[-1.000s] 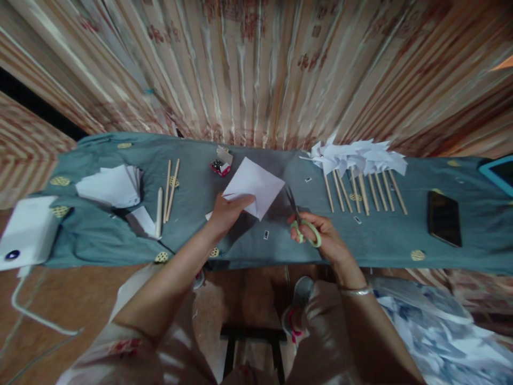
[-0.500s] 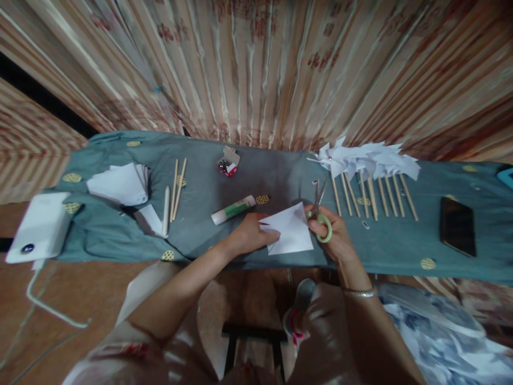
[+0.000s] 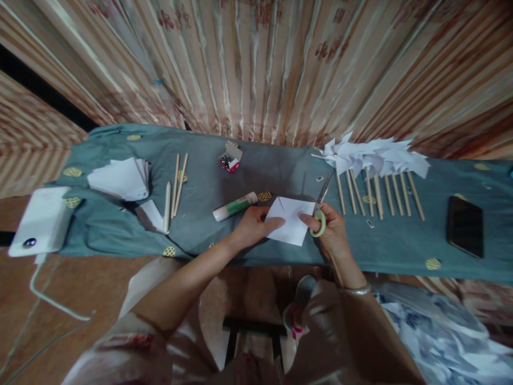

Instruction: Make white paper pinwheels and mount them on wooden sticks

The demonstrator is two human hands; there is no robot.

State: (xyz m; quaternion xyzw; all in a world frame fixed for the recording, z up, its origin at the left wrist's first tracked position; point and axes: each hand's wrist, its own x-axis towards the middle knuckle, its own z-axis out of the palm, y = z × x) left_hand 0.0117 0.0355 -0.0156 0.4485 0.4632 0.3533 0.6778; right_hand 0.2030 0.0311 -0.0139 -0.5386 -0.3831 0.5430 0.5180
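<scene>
A white square of paper point(image 3: 292, 227) is held over the near part of the table, with a slit visible at its upper left corner. My left hand point(image 3: 253, 227) grips its left edge, thumb on top and fingers underneath. In my right hand point(image 3: 331, 227) is a pair of scissors point(image 3: 319, 220) with pale green handles, blades pointing up and away. That hand's thumb also presses on the paper's right side. Just beyond my left hand lies a glue stick point(image 3: 235, 206) with a green label.
Paper pinwheels point(image 3: 377, 156) on wooden sticks lie at the back right, beside a phone point(image 3: 465, 226). Leftward are a paper stack point(image 3: 120, 181), two loose sticks point(image 3: 180, 184), a white pencil-like rod point(image 3: 167, 206) and a white device point(image 3: 40, 221). A small open box point(image 3: 230, 157) holds shiny bits.
The paper has been turned between my hands, so its slit now faces up and left. My right thumb has come onto the paper, and the scissors have tilted to the right.
</scene>
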